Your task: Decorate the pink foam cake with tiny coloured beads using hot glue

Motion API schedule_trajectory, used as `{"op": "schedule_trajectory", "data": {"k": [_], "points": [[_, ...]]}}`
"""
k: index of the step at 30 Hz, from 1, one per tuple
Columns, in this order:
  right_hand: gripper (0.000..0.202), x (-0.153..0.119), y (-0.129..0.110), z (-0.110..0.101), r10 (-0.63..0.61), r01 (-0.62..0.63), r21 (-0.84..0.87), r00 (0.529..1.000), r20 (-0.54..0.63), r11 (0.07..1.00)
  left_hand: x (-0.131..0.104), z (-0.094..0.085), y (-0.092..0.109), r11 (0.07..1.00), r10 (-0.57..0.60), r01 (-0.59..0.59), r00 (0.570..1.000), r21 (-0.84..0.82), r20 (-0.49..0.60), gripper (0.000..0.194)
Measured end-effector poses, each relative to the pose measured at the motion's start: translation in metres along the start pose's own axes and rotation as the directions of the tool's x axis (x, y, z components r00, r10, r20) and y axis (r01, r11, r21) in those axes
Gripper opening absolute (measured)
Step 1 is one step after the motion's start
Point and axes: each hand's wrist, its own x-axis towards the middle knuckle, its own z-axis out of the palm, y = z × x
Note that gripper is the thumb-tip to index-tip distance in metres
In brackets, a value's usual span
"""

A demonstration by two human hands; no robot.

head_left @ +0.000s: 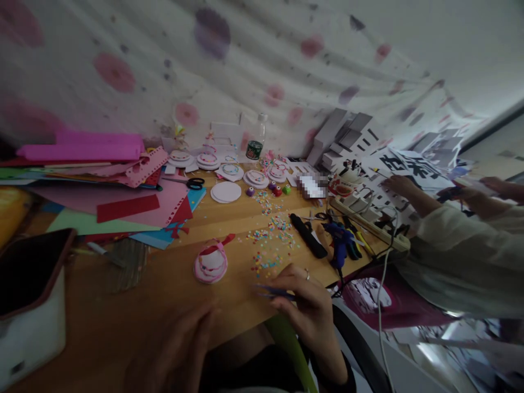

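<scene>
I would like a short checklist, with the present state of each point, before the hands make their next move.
1. Tweezers-like tool held in the right hand: ok.
2. Left hand free of objects: cannot tell, it is blurred.
3. Pink-trimmed round piece resting on the wooden table: ok.
4. Small colourful bits gathered together: not ok, they lie scattered.
5. Blue glue gun apart from both hands: ok.
6. Glue gun switched off: cannot tell.

left hand [177, 343]: blurred | yellow object [11, 214]: cut by left edge
</scene>
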Motion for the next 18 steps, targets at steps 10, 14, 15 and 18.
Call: {"op": "schedule_trajectory", "data": {"k": [10,14,15,18], "points": [[0.021,-0.005,-0.025,0.002,-0.102,0.101,0.022,0.989,0.103,0.995,0.011,0.008,0.065,0.977,0.125,-0.119,0.992,-0.179,0.026,0.016],[0.018,-0.009,-0.027,-0.001,-0.123,0.124,0.0,0.986,0.112,0.992,0.01,0.005,0.065,0.967,0.224,-0.222,0.975,-0.125,0.004,0.018],[0.017,-0.01,-0.027,-0.002,-0.125,0.126,-0.008,0.985,0.115,0.992,0.01,0.004,0.065,0.957,0.271,-0.271,0.962,-0.108,-0.007,0.02],[0.016,-0.011,-0.029,-0.005,-0.122,0.125,-0.017,0.985,0.124,0.992,0.011,0.003,0.064,0.926,0.372,-0.373,0.928,-0.053,-0.022,0.02]]}}
